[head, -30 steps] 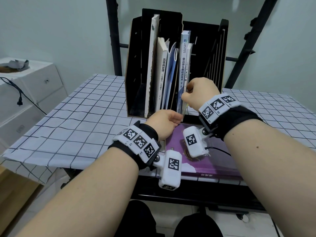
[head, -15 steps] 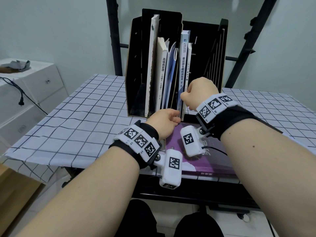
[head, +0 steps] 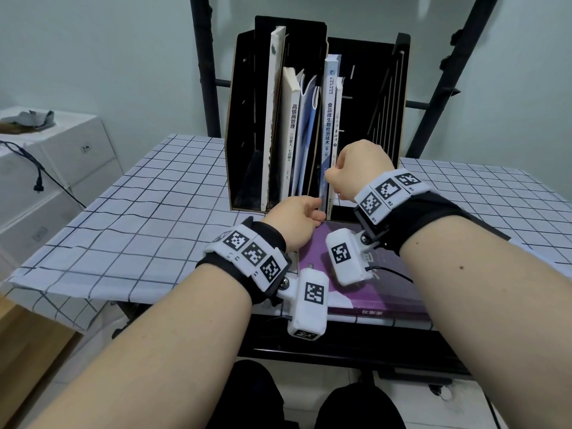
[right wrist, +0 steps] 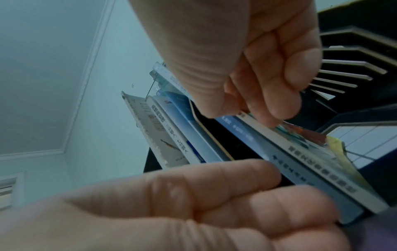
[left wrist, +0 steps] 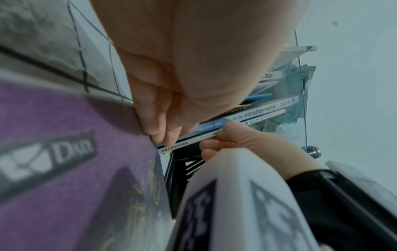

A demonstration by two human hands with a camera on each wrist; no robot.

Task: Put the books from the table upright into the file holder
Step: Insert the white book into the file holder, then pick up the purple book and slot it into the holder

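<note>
A black file holder (head: 244, 125) stands at the back of the table with several books upright in it. My right hand (head: 335, 178) pinches a thin white book (head: 339, 119) low on its spine; the book stands upright against a blue-spined book (head: 329, 125) in the holder. In the right wrist view, thumb and fingers of the right hand (right wrist: 242, 115) close on the thin white book (right wrist: 311, 152). My left hand (head: 309, 212) rests its fingertips on the blue book's lower spine (left wrist: 214, 124). A purple book (head: 387, 289) lies flat under both wrists.
The table carries a white cloth with a dark grid (head: 139, 212), which hangs over the near left edge. White boxes (head: 62, 156) with a black cable stand to the left. Black frame bars (head: 204, 72) rise behind the holder, and its right compartment (head: 371, 119) holds no books.
My right hand has shifted slightly down and left with the thin white book. The left hand has hardly moved.
</note>
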